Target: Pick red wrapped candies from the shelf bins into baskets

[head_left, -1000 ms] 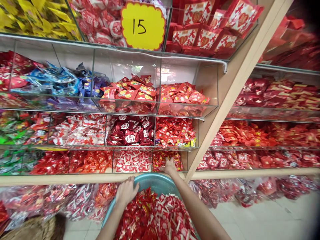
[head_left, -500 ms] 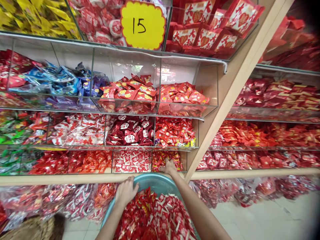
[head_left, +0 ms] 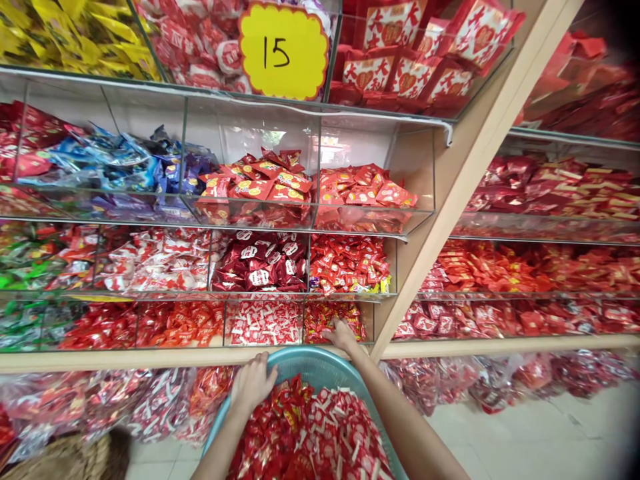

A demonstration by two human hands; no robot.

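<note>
A teal plastic basket (head_left: 320, 363) full of red-wrapped candies (head_left: 280, 427) and red-and-white wrapped candies (head_left: 345, 433) sits low in front of the shelves. My left hand (head_left: 253, 380) is closed over its upper left rim, close to the wooden shelf edge. Past the far right rim reaches my right hand (head_left: 342, 335), at the bottom-row bin of small red-and-gold candies (head_left: 320, 313). Its visible fingers are apart and touch the candies; nothing shows in them, and the fingertips are partly hidden. The neighbouring bin holds small red-and-white candies (head_left: 265, 321).
Clear-walled bins of wrapped candies rise in rows, with a yellow price card (head_left: 284, 52) marked 15 above. A slanting wooden post (head_left: 480, 167) divides the shelves. Bagged candies (head_left: 165, 403) lie beneath the wooden ledge (head_left: 125, 360). A woven basket (head_left: 70, 457) stands at lower left.
My right hand has shifted slightly right within the bin of red-and-gold candies. My left hand stays on the basket rim.
</note>
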